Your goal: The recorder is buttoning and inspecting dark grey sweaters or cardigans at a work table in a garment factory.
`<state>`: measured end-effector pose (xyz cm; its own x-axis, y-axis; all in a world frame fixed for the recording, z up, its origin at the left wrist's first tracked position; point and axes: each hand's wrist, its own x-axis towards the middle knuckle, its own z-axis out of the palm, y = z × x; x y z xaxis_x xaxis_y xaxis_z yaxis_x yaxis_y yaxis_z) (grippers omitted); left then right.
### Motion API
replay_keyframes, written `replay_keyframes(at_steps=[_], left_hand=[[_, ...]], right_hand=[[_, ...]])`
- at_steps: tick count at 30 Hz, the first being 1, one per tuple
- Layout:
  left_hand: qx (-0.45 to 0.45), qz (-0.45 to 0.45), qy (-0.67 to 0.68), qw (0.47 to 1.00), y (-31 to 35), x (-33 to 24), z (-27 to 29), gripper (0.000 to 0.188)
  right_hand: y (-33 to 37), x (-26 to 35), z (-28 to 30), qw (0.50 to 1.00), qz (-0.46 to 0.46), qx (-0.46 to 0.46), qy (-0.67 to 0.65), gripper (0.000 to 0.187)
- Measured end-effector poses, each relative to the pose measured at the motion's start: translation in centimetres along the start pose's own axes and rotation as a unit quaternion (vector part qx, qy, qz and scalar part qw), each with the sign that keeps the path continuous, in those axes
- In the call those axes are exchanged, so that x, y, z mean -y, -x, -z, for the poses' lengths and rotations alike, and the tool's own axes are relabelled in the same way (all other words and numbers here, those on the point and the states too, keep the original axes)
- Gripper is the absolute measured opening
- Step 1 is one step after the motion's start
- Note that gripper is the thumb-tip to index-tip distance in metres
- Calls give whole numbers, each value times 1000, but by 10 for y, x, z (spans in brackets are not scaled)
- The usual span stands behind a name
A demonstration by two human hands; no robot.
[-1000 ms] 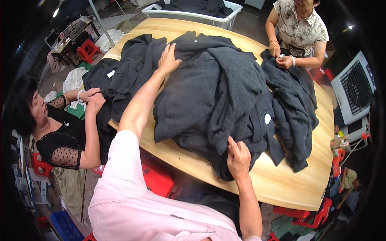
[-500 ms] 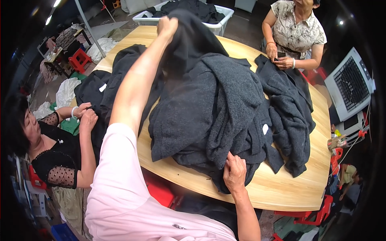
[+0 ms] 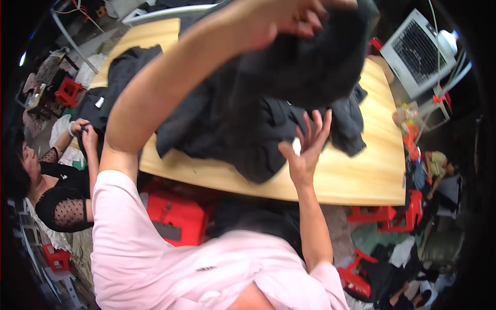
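Note:
High over the table, my left hand (image 3: 305,19) is closed on a dark grey garment (image 3: 315,67) that hangs down in a blurred mass. My right hand (image 3: 306,152) is raised just below that garment, palm up, fingers spread, with nothing held. Under both lies a pile of dark garments (image 3: 222,137) on the light wooden table (image 3: 361,181); the hanging cloth hides part of it. More dark cloth (image 3: 121,72) with a white tag lies at the left side of the table.
At the left a co-worker's hands (image 3: 85,132) handle dark cloth. A red stool (image 3: 178,217) stands under the near table edge, with more red stools (image 3: 408,212) at the right. A grey air cooler (image 3: 418,51) stands beyond the table's right end. A white bin (image 3: 170,13) is behind.
My left hand has swung to the right and closer, carrying the dark garment up off the pile. My right hand has let go of the cloth edge, risen and opened. The view has shifted.

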<state>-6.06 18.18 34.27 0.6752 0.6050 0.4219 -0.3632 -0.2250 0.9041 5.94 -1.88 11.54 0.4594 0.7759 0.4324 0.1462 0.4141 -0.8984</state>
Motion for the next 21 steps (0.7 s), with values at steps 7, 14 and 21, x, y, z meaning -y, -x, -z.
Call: replay_keyframes(at_steps=[7, 14, 21], left_hand=[[131, -108, -631, 757, 143, 178, -58, 71], [50, -155, -662, 732, 178, 165, -83, 53], [271, 19, -530, 803, 204, 232, -202, 38]], right_hand=[[14, -39, 90, 931, -167, -194, -260, 53], [33, 40, 203, 917, -142, -230, -293, 63], [-6, -44, 416, 888, -220, -130, 381, 82]])
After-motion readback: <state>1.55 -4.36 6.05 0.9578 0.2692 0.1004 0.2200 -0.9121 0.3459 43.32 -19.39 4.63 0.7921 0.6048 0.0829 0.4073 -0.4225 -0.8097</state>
